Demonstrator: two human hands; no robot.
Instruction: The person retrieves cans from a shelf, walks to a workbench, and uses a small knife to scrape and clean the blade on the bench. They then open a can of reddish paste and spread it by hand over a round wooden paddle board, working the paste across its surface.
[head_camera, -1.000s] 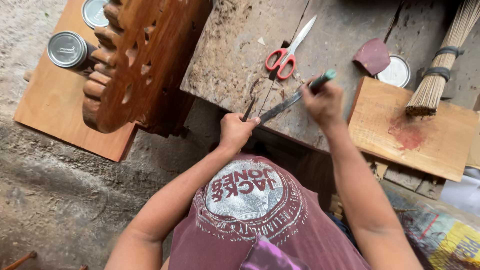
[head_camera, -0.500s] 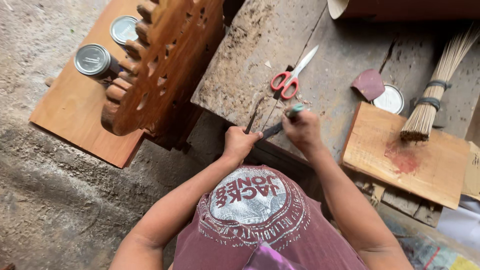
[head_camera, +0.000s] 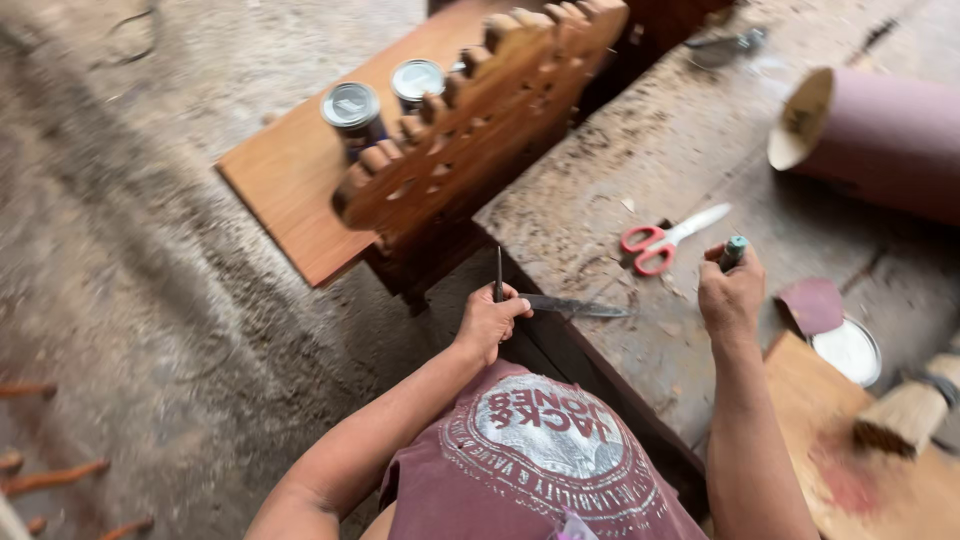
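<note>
My left hand (head_camera: 490, 322) is closed on a thin dark stick (head_camera: 498, 272), held upright at the near edge of a rough, dusty workbench (head_camera: 640, 170). My right hand (head_camera: 730, 298) grips a knife by its handle; the teal end (head_camera: 735, 250) sticks up above my fist. The grey blade (head_camera: 575, 306) lies across the bench between my hands, its tip beside my left fingers and the stick.
Red-handled scissors (head_camera: 655, 245) lie on the bench behind the blade. A carved wooden piece (head_camera: 480, 120) and two tins (head_camera: 350, 105) sit on a board (head_camera: 290, 185) at left. At right are a maroon sandpaper roll (head_camera: 880, 140), a sandpaper scrap (head_camera: 812, 303), a lid (head_camera: 848, 350) and a brush (head_camera: 905, 415).
My right hand came close to the left with the knife, then drew away to the right. The left hand stays on the stick. The view swung left and nearer.
</note>
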